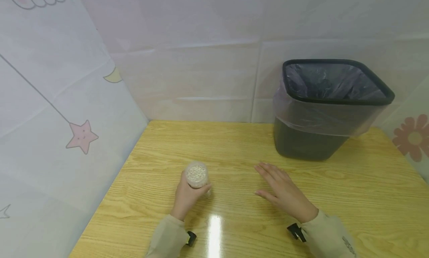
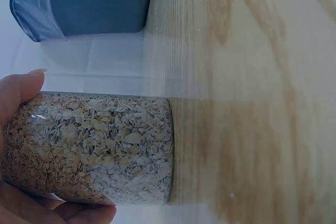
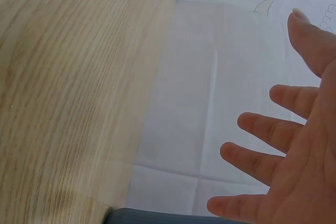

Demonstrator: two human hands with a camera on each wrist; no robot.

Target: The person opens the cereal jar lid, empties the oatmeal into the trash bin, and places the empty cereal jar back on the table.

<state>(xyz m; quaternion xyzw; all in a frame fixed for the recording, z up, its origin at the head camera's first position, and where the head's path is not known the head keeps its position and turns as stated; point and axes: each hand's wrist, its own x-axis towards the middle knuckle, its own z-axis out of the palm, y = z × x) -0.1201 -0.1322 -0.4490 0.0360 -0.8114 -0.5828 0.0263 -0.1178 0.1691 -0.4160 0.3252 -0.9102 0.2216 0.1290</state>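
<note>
A clear jar of oat flakes (image 1: 196, 175) stands on the wooden table, left of the middle. My left hand (image 1: 187, 196) grips it from the near side, with the thumb and fingers curled round its wall. In the left wrist view the jar (image 2: 100, 148) looks nearly full of pale flakes, and no lid shows on it in the head view. To the right, my right hand (image 1: 284, 192) hovers over the table with its fingers straight and holds nothing. The right wrist view shows that palm (image 3: 310, 171) with its fingers spread.
A dark trash bin (image 1: 301, 139) lined with a thin translucent bag stands at the back right of the table (image 1: 214, 139). White printed sheeting (image 1: 201, 72) hangs behind the table and along its sides. Light glares on the wood near the front.
</note>
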